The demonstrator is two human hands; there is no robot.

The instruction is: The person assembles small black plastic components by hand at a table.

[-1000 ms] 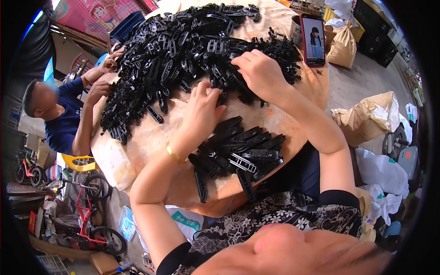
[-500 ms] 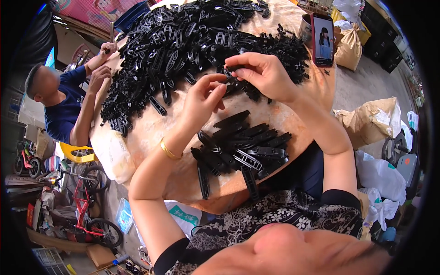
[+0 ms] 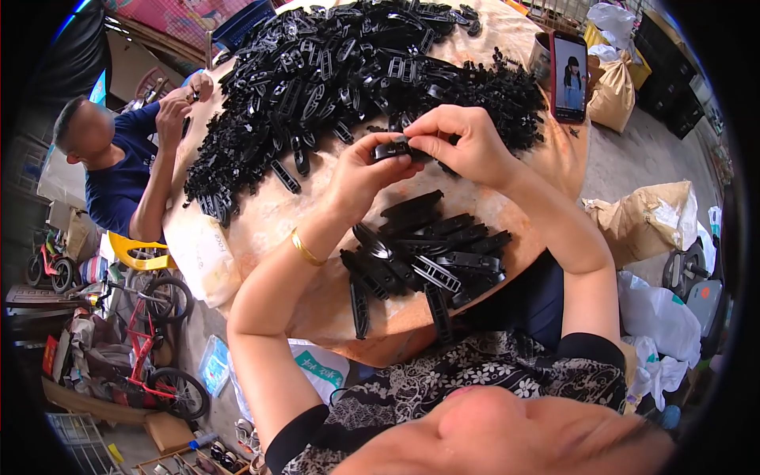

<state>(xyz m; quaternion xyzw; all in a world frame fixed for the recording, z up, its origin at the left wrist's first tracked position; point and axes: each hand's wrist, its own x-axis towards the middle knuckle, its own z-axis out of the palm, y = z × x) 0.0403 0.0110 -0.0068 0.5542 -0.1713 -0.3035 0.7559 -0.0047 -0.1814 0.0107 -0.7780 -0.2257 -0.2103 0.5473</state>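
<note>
Between my two hands is a small black plastic part (image 3: 390, 149), its shape partly covered by fingers. My left hand (image 3: 358, 176) grips it with thumb and fingers. At the part's right end, my right hand (image 3: 467, 149) is closed in a pinch; any smaller piece between those fingertips is hidden. Just beyond my hands spreads a large heap of long black plastic parts (image 3: 317, 103), with small black pieces (image 3: 518, 111) on its right side. Closer to me, below my hands, lies a smaller pile of long black parts (image 3: 419, 249), several with slotted frames.
A phone (image 3: 568, 79) stands against a cup (image 3: 541, 59) at the table's (image 3: 273, 229) far right. A white bag (image 3: 202, 261) hangs over its left edge. Across at left, a co-worker (image 3: 115, 170) handles something small. A red bicycle (image 3: 142, 340) and sacks (image 3: 645, 222) flank the table.
My left hand, earlier with its fingers apart, now grips the black part. My right hand has come down slightly from the heap's edge to meet it. The whole view has shifted a little.
</note>
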